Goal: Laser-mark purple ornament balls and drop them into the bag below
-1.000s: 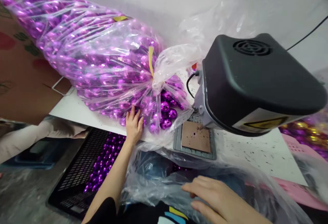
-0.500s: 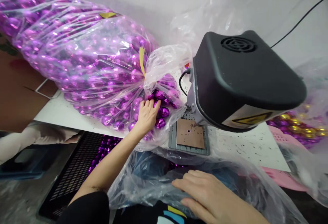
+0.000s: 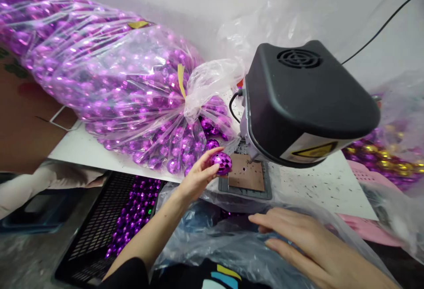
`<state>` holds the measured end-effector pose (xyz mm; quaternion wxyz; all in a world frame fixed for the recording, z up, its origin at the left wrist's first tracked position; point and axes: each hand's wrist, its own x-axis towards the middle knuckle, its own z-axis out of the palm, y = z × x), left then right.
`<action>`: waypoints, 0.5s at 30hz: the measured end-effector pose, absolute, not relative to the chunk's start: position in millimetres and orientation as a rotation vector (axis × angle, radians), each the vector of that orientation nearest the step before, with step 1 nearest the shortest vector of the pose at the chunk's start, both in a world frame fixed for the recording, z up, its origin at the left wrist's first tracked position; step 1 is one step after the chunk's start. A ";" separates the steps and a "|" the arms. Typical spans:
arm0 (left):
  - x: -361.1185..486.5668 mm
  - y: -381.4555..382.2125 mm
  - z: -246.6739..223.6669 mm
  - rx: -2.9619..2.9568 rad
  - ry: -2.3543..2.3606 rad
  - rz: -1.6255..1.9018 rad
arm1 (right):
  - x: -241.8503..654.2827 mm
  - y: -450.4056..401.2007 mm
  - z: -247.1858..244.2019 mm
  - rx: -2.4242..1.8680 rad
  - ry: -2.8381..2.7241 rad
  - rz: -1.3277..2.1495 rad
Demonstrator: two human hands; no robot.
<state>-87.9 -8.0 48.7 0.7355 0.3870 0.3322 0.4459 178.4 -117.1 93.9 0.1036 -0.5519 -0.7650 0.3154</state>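
Observation:
A shiny purple faceted ball (image 3: 221,163) is gripped between the thumb and fingers of my left hand (image 3: 202,172), just left of a brown square plate (image 3: 247,173) with a small hole in it. The plate lies on a grey base (image 3: 267,183) under a black machine head (image 3: 308,103) bearing a warning label. My right hand (image 3: 298,240) hovers low over the clear plastic sheet (image 3: 205,236) by my lap, fingers stretched out and holding nothing. More purple balls (image 3: 212,144) lie loose at the tied bag's mouth.
A big clear bag (image 3: 115,90) of purple balls spans the left of the white table (image 3: 318,189). Below it stands a black crate (image 3: 89,227) with purple balls. A pink basket (image 3: 367,174) is at the right. Another person's sleeve (image 3: 49,183) shows at left.
My left hand has come away from the pile by the bag toward the plate, now with a purple ball in its fingers. My right hand has shifted to the right.

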 end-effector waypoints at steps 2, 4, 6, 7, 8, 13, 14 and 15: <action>-77.8 -10.0 40.4 0.705 0.660 0.936 | 176.8 -122.3 90.1 -1.648 -2.236 0.914; -68.8 -10.5 34.1 0.622 0.621 0.914 | 177.0 -125.7 88.9 -1.667 -2.227 0.907; -66.1 -11.8 31.9 0.597 0.614 0.908 | 179.8 -126.2 89.9 -1.681 -2.232 0.912; -69.5 -13.6 32.5 0.608 0.627 0.913 | 182.2 -125.3 90.9 -1.683 -2.245 0.930; -77.6 -16.8 34.1 0.633 0.654 0.926 | 185.1 -123.7 91.8 -1.683 -2.269 0.964; -192.0 -58.7 46.8 0.851 1.211 1.143 | 203.4 -113.7 91.3 -1.723 -2.360 1.173; -221.3 -69.6 48.6 0.926 1.420 1.144 | 205.8 -112.3 90.4 -1.742 -2.351 1.178; -247.6 -79.2 49.9 1.018 1.636 1.070 | 207.3 -111.1 89.6 -1.754 -2.339 1.174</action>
